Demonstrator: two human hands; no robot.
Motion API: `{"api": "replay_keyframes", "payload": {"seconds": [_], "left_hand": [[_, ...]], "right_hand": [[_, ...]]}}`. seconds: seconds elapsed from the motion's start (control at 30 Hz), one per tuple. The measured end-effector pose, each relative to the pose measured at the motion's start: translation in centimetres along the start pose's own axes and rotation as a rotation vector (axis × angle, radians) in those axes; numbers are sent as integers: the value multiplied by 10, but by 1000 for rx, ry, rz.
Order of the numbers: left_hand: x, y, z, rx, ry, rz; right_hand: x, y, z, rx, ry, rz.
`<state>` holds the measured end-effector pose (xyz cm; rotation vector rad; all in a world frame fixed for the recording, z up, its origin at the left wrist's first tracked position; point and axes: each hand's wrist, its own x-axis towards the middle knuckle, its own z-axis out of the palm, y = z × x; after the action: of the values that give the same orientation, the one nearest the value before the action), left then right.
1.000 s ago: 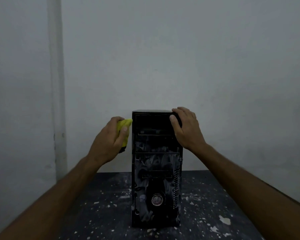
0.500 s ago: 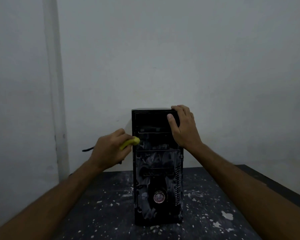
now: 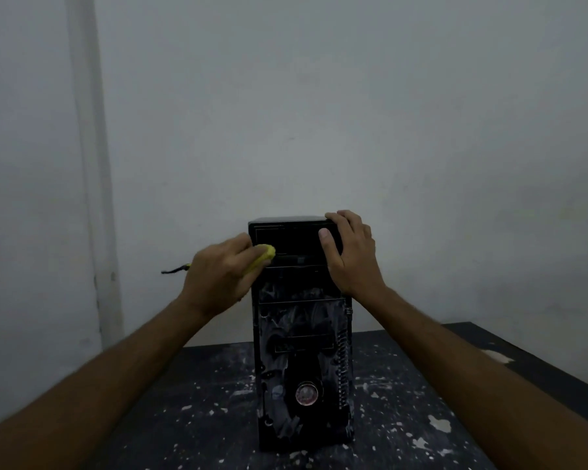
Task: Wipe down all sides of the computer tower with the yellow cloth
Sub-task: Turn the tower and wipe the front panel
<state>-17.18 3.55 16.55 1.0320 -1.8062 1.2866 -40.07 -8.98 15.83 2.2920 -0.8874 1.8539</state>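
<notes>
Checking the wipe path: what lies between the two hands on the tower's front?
Head view: only bare black drive-bay panel of the computer tower between left hand and right hand.

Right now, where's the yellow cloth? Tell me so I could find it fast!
Find the black computer tower standing on the speckled dark table. Near its top left edge, the left hand grips the yellow cloth against the front. It is the only bright yellow thing there.
</notes>
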Motion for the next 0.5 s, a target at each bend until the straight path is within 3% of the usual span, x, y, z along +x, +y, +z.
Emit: {"api": "replay_keyframes", "payload": {"seconds": [0.17,0.3,0.43,0.5], "left_hand": [[-13,11,8,26,-185,226],[13,5,2,-45,-86,-42],[10,22,10,-19,-244,187],[21,13,5,-12,-198,112]], "right_hand": [[-1,-1,-2,-6,-2,8],[0,0,-2,-8,5,12],[1,1,-5,-7,6,16],[0,1,-5,-2,6,23]]}}
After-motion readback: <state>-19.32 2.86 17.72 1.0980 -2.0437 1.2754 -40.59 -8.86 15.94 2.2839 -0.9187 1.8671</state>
